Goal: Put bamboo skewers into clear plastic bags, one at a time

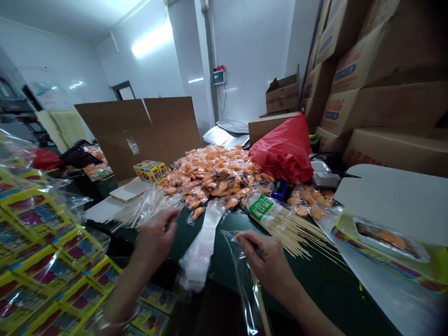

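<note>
My right hand (261,256) pinches the top of a long clear plastic bag (241,284) between thumb and fingers. The bag hangs down toward me, and thin bamboo sticks (259,303) show in or behind it; I cannot tell which. My left hand (156,238), a little blurred, has its fingers curled in beside a spread of pale sticks and clear wrapping (147,205). Whatever it may hold is hidden. Between the hands lies a stack of flat clear bags (201,252). Behind is a heap of orange pieces in clear wrappers (213,172).
Bamboo skewers (283,226) in a green-labelled pack lie right of centre, near a blue object (279,190) and a red bag (283,149). Yellow printed boxes (38,252) pile up at left. Cartons (392,102) are stacked at right, above a white board (395,191).
</note>
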Action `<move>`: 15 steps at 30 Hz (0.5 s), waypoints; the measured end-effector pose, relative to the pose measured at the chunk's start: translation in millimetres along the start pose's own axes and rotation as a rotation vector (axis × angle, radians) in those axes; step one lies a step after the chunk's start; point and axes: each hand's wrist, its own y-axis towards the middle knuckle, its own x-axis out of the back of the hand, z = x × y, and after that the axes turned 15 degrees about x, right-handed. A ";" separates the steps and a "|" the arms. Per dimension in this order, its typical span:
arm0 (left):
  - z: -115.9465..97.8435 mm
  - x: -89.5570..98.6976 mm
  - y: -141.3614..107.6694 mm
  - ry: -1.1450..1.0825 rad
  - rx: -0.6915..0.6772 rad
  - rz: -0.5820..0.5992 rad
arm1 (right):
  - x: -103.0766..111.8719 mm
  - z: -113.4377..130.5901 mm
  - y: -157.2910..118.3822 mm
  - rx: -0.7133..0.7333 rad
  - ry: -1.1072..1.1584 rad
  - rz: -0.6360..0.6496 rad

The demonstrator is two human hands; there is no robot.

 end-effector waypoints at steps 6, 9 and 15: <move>14.5 13.1 -45.6 -0.273 0.329 0.591 | -7.3 -5.1 -1.4 -0.086 0.226 -0.175; -29.2 -9.0 -53.7 -0.663 0.455 0.690 | -14.1 1.0 -3.2 -0.115 0.284 -0.228; -72.8 -48.2 -35.9 -1.022 0.437 0.598 | -10.2 4.1 -10.0 -0.153 0.258 -0.220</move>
